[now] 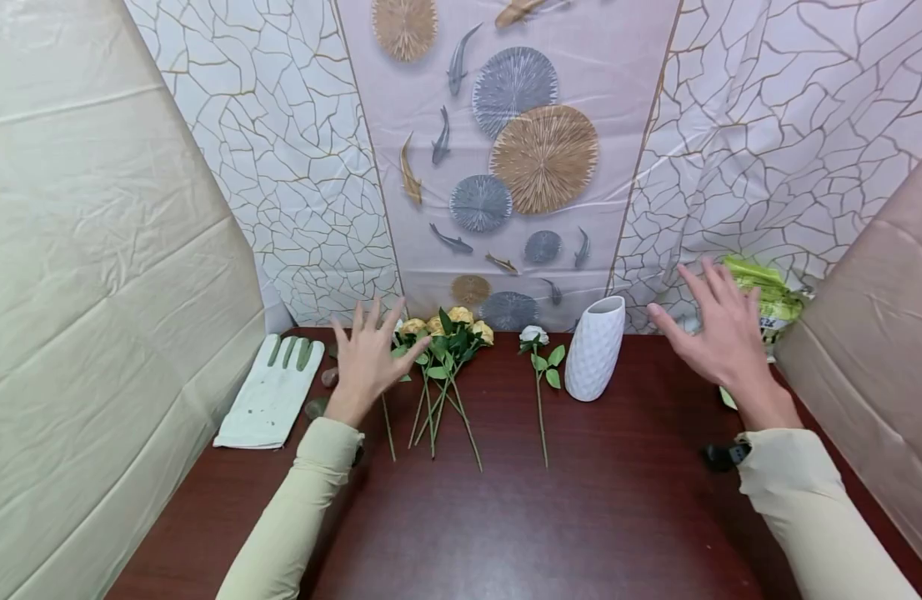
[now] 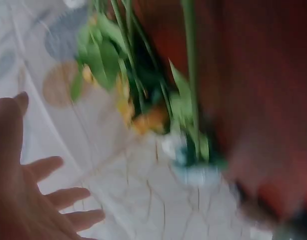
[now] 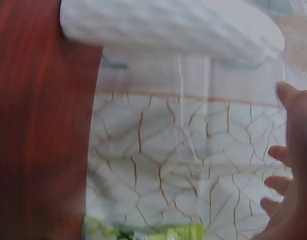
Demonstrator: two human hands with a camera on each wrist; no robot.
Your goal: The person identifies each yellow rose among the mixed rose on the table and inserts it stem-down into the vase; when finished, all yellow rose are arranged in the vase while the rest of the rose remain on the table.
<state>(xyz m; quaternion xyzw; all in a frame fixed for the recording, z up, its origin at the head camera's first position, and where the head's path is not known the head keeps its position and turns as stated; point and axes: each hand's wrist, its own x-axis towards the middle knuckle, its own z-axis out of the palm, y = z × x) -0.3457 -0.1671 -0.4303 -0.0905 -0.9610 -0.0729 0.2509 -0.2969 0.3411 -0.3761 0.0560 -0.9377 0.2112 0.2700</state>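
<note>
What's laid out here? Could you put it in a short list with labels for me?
Surface: dark red-brown table
Left hand: fingers spread, holding nothing, near the yellow flowers
Right hand: fingers spread, holding nothing, between the vase and the green packet
Yellow flowers: several, lying together, stems crossing
White flower: lying alone between the yellow flowers and the vase
Vase: white, textured, standing, no flower sticking out
Glove: white and green, lying flat at far left
Green packet: far right, contents not visible
</note>
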